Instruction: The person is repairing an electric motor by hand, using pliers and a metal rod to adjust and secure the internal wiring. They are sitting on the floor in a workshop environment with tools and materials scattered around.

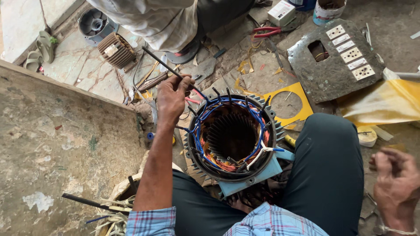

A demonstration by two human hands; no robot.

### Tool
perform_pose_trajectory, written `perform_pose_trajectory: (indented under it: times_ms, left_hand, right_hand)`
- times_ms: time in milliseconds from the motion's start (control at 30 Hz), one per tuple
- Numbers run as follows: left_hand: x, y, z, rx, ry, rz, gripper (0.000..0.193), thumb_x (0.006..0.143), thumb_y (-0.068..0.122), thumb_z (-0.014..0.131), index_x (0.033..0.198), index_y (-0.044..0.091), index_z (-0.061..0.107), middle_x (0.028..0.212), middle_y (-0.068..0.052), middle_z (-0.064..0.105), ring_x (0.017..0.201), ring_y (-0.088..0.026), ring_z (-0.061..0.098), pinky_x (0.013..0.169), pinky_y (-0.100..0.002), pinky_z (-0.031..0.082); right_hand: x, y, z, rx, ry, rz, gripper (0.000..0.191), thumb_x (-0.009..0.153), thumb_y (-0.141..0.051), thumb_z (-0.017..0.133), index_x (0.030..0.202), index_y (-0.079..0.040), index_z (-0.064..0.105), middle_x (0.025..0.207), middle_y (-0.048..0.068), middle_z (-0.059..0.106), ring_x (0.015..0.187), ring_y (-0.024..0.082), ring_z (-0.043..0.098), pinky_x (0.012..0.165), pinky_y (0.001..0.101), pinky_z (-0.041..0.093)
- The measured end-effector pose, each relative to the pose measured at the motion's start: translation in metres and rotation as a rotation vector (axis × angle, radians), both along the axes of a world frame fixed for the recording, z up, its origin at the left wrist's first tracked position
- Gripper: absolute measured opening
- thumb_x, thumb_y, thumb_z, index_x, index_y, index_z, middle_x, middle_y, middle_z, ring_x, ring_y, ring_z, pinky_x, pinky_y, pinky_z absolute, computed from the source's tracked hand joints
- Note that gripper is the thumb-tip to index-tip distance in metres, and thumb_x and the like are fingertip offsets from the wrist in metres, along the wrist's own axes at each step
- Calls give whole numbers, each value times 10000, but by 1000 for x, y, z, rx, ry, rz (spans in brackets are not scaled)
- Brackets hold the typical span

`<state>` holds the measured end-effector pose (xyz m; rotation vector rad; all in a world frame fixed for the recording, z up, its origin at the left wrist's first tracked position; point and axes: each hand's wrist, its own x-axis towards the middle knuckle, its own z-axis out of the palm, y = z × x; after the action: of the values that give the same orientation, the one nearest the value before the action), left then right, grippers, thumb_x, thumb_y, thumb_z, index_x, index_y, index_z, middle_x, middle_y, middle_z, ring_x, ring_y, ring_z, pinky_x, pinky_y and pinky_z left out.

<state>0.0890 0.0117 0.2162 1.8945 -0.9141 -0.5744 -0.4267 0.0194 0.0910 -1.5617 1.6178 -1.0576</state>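
Observation:
A round motor stator (232,136) with copper windings, blue wires and black sleeved leads stands between my knees. My left hand (172,97) is above its left rim, pinching a thin black sleeve tube (162,64) that slants up to the left. My right hand (395,179) is far off at the lower right, blurred, fingers curled with a pale cord at the wrist; whether it grips anything is unclear. A blue sheet (249,181) pokes out under the stator's near side.
Another person (166,19) in a pale shirt sits across. Red-handled pliers (267,31), a switch board panel (337,59), a yellow cut sheet (292,105), a ribbed motor housing (116,50), tape roll (366,136) and a concrete slab (52,148) surround the spot.

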Motion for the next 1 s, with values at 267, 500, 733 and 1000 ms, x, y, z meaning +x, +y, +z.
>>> perform_pose_trajectory:
  times_ms: [267,500,733,1000]
  left_hand:
    - [-9,-7,-7,90,-334,187,304,892,340,795,897,37,771,840,-84,787,697,-184,735,615,-343,583]
    - [-9,0,-20,-85,-206,85,261,926,279,750,1008,32,780,876,-73,801,730,-147,757,659,-310,607]
    - [-11,5,-33,-105,-33,66,237,961,206,712,1075,1,744,879,-62,785,754,-124,735,672,-297,603]
    - [-10,8,-49,-180,-22,23,212,974,209,706,1043,19,769,882,-44,799,793,-104,741,758,-265,598]
  right_hand:
    - [127,49,109,82,-317,1522,261,932,-107,622,1160,-108,749,1135,77,753,1088,210,713,956,324,549]
    - [155,95,89,860,-553,1735,328,1041,-192,484,1298,-38,620,1240,113,617,1192,239,585,1029,359,458]
    - [166,119,52,970,-575,1778,343,1075,-238,464,1238,23,613,1152,142,595,1099,271,567,964,376,462]
    - [164,133,44,1040,-609,1776,423,1114,-292,441,1171,93,606,1051,175,569,994,308,546,891,395,467]
